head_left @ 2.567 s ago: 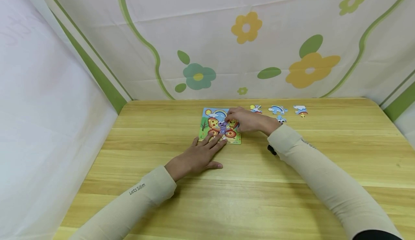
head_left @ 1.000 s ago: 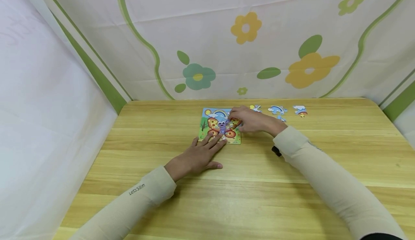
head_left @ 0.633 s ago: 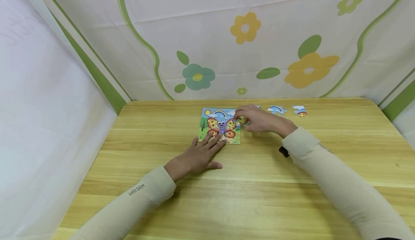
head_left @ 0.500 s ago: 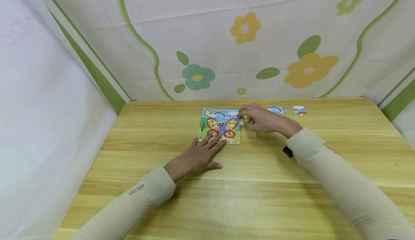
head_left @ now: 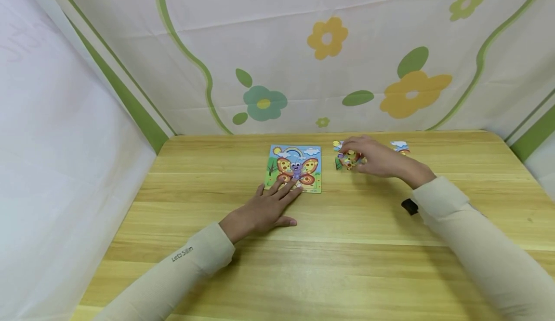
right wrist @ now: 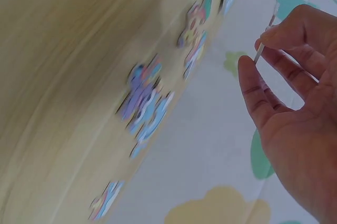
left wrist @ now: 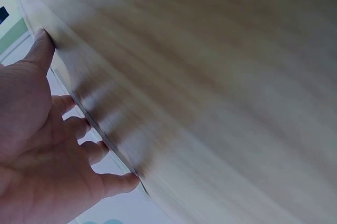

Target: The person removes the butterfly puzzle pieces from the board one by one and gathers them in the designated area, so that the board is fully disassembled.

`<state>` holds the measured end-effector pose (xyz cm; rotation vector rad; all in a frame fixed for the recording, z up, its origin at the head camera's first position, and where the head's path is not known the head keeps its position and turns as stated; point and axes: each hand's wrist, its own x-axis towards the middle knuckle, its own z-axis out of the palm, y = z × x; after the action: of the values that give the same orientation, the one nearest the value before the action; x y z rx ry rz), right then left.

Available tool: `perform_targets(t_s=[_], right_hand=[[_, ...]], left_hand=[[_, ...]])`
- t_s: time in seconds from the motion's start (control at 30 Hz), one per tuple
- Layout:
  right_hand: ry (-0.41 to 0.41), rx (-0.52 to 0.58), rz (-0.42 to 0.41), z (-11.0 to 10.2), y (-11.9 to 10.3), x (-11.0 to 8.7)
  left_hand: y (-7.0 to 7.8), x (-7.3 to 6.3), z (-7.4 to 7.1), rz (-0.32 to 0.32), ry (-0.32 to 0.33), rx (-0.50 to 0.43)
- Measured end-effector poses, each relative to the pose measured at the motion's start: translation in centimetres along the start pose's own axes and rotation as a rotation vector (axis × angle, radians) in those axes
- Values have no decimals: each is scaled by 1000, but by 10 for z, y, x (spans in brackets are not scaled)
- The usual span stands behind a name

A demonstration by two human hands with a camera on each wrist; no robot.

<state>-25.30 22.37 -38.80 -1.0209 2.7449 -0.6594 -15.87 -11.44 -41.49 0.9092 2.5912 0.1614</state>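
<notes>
the butterfly puzzle board (head_left: 310,153) lies flat on the wooden table (head_left: 303,273), its butterfly upright, head and antennae toward 12 o'clock; whether its picture sits in a recessed tray, i cannot tell. the left hand (head_left: 264,210) is spread flat at the board's 6 o'clock edge, fingers straight toward 1 o'clock and touching it, thumb toward 3.

just off the board's 3 o'clock side, the right hand (head_left: 377,158) pinches a thin puzzle piece (right wrist: 260,51) between thumb and fingers. the right wrist camera sees it edge-on, long axis running from 1 to 7 o'clock, printed face hidden.

near this hand lie a wing piece (right wrist: 195,21) with its green end toward the board, a sun piece (head_left: 336,144), a purple piece (right wrist: 139,92), a rainbow piece (right wrist: 151,125) and a cloud piece (head_left: 399,146).
</notes>
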Motion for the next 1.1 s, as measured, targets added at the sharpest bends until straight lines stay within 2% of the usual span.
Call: perform_targets(t_s=[0.2,0.4,0.73,0.93,1.1], right_hand=[[42,-13,-4,-8,14,-21],[67,-19,30,-13,31,-42],[38,8,168,-17,63,-73],[21,27,170,-15,79,-87],[17,16,173,-14,84,-93]], left_hand=[[0,0,0,-1,-2,-4],[-1,-1,1,4,5,-13],[0,-2,0,-2,0,-15],[0,-1,0,2,-2,-15],[0,-1,0,4,-1,-20]])
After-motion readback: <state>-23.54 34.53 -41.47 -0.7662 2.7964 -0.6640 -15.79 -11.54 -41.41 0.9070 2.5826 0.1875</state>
